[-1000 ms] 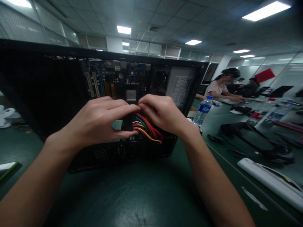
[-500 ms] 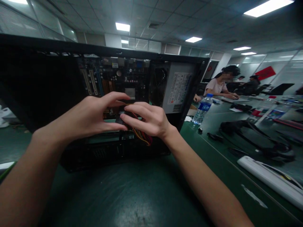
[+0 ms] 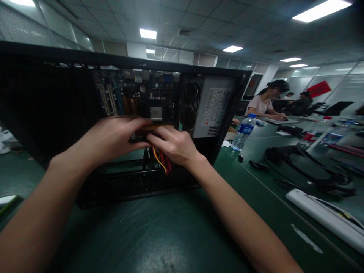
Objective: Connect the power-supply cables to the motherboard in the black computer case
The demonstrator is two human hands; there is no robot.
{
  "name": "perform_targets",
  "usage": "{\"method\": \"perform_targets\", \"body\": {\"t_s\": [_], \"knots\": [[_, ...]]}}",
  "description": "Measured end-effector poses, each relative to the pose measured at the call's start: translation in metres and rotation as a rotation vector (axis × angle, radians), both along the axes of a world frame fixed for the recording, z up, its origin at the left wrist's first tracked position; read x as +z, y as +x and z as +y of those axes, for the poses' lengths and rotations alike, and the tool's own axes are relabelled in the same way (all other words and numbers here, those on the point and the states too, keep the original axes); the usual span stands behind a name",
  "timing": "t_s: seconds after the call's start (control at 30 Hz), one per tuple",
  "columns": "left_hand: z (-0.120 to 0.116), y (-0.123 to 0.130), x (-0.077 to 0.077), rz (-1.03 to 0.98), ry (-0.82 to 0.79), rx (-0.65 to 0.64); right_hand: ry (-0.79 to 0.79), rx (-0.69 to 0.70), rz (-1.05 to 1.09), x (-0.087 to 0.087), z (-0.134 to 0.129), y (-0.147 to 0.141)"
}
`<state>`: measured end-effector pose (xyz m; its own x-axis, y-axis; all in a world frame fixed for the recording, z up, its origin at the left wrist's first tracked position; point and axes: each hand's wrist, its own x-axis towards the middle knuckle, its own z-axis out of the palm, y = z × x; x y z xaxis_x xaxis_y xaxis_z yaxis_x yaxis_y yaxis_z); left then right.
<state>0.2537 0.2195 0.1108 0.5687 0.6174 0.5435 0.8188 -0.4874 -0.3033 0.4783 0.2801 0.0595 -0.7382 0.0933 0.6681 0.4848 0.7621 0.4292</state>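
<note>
An opened black computer case [image 3: 113, 180] stands on the green table in front of me, its motherboard [image 3: 156, 93] showing. My right hand [image 3: 178, 146] is closed on a bundle of red, yellow and black power cables [image 3: 162, 159], which hang below its fingers. From the left, my left hand [image 3: 113, 134] reaches in at the lower edge of the motherboard. Its thumb and fingers curl toward each other beside the right fingertips; whatever lies between them is hidden. Orange-yellow wires [image 3: 150, 128] run just above the right fingers. A square silver heatsink or chip [image 3: 156, 113] sits above both hands.
Inside the case at right is a grey power supply [image 3: 212, 108] with a fan. Beyond stand a water bottle [image 3: 243, 132], a black headset-like strap [image 3: 307, 167] and a white power strip [image 3: 321, 212]. A co-worker [image 3: 263, 102] sits at the table farther back.
My left thumb and fingers have drawn closer together, and the hand has shifted slightly. The right hand has moved a little left, the cables with it. The black connector seen between the hands is now hidden.
</note>
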Motion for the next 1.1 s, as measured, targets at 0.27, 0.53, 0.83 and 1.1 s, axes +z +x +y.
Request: {"method": "perform_targets", "body": {"t_s": [0.27, 0.53, 0.83, 1.1], "knots": [[0.015, 0.015, -0.017, -0.048, -0.148, 0.04, -0.237, -0.256, -0.045, 0.001, -0.008, -0.01], [0.022, 0.042, -0.037, 0.079, -0.063, 0.205, -0.421, -0.375, -0.065, 0.003, -0.007, -0.012], [0.043, 0.025, -0.045, -0.149, -0.207, 0.17, -0.461, -0.44, -0.04, -0.005, 0.011, -0.012], [0.063, 0.006, -0.057, -0.152, -0.326, 0.219, -0.569, -0.501, -0.069, -0.011, 0.013, -0.014]]}}
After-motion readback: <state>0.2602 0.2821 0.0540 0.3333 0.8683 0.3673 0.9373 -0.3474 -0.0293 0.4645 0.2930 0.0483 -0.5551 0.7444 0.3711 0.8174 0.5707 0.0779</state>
